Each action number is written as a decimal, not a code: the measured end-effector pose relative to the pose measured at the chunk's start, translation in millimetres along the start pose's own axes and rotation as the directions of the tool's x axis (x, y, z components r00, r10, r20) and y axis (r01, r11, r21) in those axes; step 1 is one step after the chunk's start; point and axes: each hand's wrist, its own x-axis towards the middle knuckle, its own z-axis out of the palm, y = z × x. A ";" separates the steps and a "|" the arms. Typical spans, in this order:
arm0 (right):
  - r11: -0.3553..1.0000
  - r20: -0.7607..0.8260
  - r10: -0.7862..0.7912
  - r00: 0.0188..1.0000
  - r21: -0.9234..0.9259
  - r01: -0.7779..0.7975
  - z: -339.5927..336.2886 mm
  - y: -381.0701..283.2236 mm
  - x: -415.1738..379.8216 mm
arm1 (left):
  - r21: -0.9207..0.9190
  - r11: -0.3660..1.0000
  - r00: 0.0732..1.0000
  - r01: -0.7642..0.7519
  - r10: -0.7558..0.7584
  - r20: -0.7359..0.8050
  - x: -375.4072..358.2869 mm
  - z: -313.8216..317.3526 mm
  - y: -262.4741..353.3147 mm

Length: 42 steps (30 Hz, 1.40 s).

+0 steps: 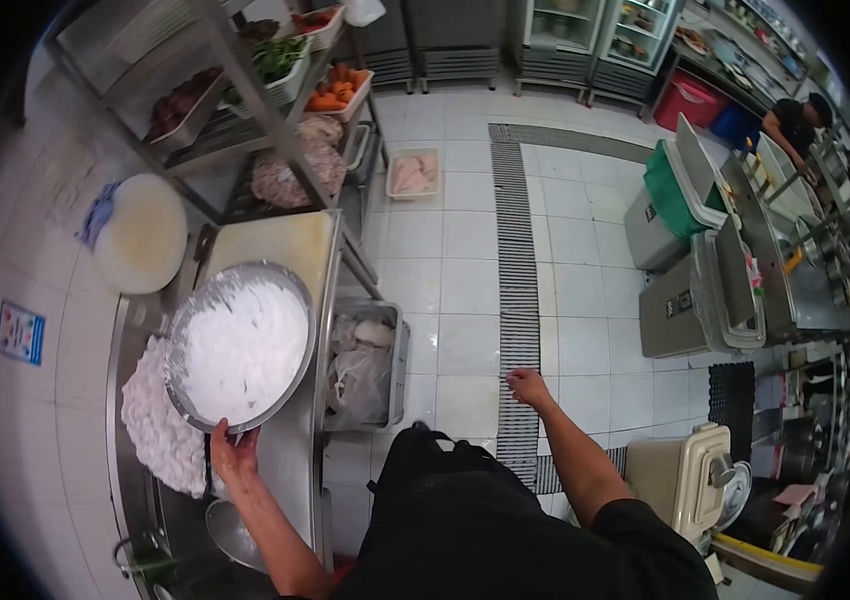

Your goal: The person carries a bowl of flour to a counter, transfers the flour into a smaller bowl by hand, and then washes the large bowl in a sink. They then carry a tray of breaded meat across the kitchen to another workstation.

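A wide metal bowl (177, 375) full of white powder (245, 345) is tilted slightly over the steel counter at my left. My left hand (235, 452) grips its near rim, thumb on top and the other fingers underneath. Beside the bowl lies a lumpy white mass (157, 425), partly hidden by it. Beyond the bowl, a yellowish cutting board (270, 240) rests on the counter. Out to the right, over the tiled floor, my right hand (527, 387) hangs with its fingers curled and nothing visible in them.
A metal rack (280, 130) holds trays of vegetables and bagged meat. A tray of pale meat (413, 174) sits on the floor. Grey bins (670, 305) stand at right, near a beige container (670, 475). Another person (795, 130) works at the far right. A floor drain (518, 290) runs through the aisle.
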 end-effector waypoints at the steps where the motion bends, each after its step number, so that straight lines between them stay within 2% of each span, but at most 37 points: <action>1: 0.999 -0.005 0.003 1.000 -0.042 -0.003 3.3 -5.8 6.0 | 0.017 1.000 1.000 0.008 -0.008 0.010 8.2 5.1 0.4; 4: 0.999 -0.114 -0.021 0.993 -0.038 0.017 -24.6 -21.5 24.5 | 0.014 0.999 0.999 0.037 -0.037 0.001 9.2 44.6 -5.1; 5: 0.993 -0.099 -0.005 0.995 -0.118 -0.007 -43.5 -14.8 38.9 | 0.025 0.998 0.998 0.055 -0.055 -0.003 12.2 58.2 -9.0; 6: 0.992 -0.139 0.003 0.990 -0.122 -0.020 -70.8 -17.6 42.7 | 0.038 0.998 0.999 0.051 -0.052 0.014 9.1 78.6 -17.4; 8: 0.986 -0.248 0.117 0.962 -0.083 -0.142 -121.2 -27.8 39.4 | 0.055 0.993 0.985 0.103 -0.110 0.134 20.9 109.0 -28.0; 10: 0.963 -0.377 0.190 0.906 -0.107 -0.247 -145.8 -1.9 42.0 | 0.114 0.986 0.982 0.125 -0.139 0.127 26.4 162.6 -29.6; 11: 0.952 -0.427 0.274 0.861 -0.009 -0.307 -157.3 -6.8 31.9 | 0.113 0.973 0.963 0.201 -0.217 0.158 44.0 180.6 -35.4; 12: 0.899 -0.473 0.324 0.819 -0.115 -0.423 -171.7 -13.4 27.3 | 0.120 0.966 0.938 0.228 -0.251 0.240 45.8 217.5 -38.6; 13: 0.895 -0.601 0.194 0.775 -0.215 -0.391 -177.5 -15.8 18.7 | 0.171 0.955 0.920 0.244 -0.284 0.270 59.0 248.0 -47.1; 14: 0.905 -0.635 0.188 0.750 -0.184 -0.383 -180.2 -29.4 6.3 | 0.228 0.940 0.906 0.252 -0.312 0.286 70.5 275.5 -55.9; 16: 0.878 -0.911 0.156 0.383 -0.049 -0.476 -172.8 -40.8 4.4 | 0.227 0.918 0.842 0.324 -0.390 0.373 97.9 335.2 -83.9; 17: 0.882 -0.919 0.172 0.355 -0.018 -0.472 -171.4 -46.7 5.1 | 0.214 0.898 0.788 0.385 -0.441 0.429 111.6 367.0 -99.5; 19: 0.942 -0.920 0.085 0.383 -0.051 -0.332 -172.5 -50.3 0.7 | 0.252 0.888 0.753 0.386 -0.461 0.470 129.5 434.0 -130.0; 20: 0.941 -0.932 0.095 0.349 -0.029 -0.336 -177.7 -42.0 -2.2 | 0.262 0.882 0.735 0.392 -0.471 0.488 131.4 464.9 -148.8; 22: 0.906 -0.882 0.283 0.377 0.117 -0.407 -168.8 -23.7 5.4 | 0.291 0.866 0.673 0.408 -0.500 0.545 148.0 524.4 -179.1; 24: 0.873 -0.920 0.310 0.240 0.176 -0.456 -164.0 -4.8 11.3 | 0.303 0.875 0.683 0.378 -0.485 0.546 157.0 581.6 -209.0; 26: 0.799 -0.863 0.497 0.097 0.410 -0.440 -164.7 5.4 20.7 | 0.316 0.875 0.703 0.367 -0.483 0.521 162.0 634.8 -233.4; 28: 0.632 -0.728 0.685 -0.012 0.602 -0.489 -168.9 65.8 46.0 | 0.382 0.853 0.667 0.355 -0.517 0.537 180.0 673.2 -259.6; 29: 0.635 -0.723 0.690 0.002 0.604 -0.481 -181.7 58.9 64.5 | 0.381 0.861 0.670 0.338 -0.504 0.544 184.7 697.0 -269.5; 31: 0.666 -0.553 0.745 0.372 0.591 -0.456 -193.9 34.0 84.9 | 0.405 0.860 0.701 0.310 -0.495 0.513 194.2 737.0 -285.0; 32: 0.668 -0.551 0.744 0.377 0.593 -0.450 -212.7 19.4 111.8 | 0.404 0.863 0.701 0.304 -0.490 0.518 197.9 758.8 -293.6; 34: 0.661 -0.573 0.750 0.331 0.632 -0.405 -261.6 -38.6 172.6 | 0.409 0.872 0.805 0.270 -0.437 0.401 202.6 797.7 -304.0; 35: 0.809 -0.739 0.564 0.369 0.404 -0.428 -280.2 -24.6 213.0 | 0.400 0.876 0.806 0.269 -0.432 0.404 202.9 816.2 -308.9; 37: 0.894 -0.768 0.430 0.475 0.288 -0.343 -336.3 -62.3 275.2 | 0.364 0.907 0.841 0.211 -0.358 0.404 198.4 853.4 -322.3; 39: 0.939 -0.758 0.332 0.561 0.210 -0.271 -395.4 -104.8 336.9 | 0.354 0.905 0.829 0.235 -0.377 0.413 223.9 887.3 -343.4; 41: 0.971 -0.773 0.217 0.595 0.107 -0.215 -452.8 -166.3 381.0 | 0.372 0.898 0.799 0.237 -0.398 0.451 235.6 926.1 -365.7; 42: 0.971 -0.784 0.215 0.582 0.108 -0.213 -481.9 -190.4 403.7 | 0.370 0.896 0.789 0.244 -0.405 0.462 232.4 951.4 -377.7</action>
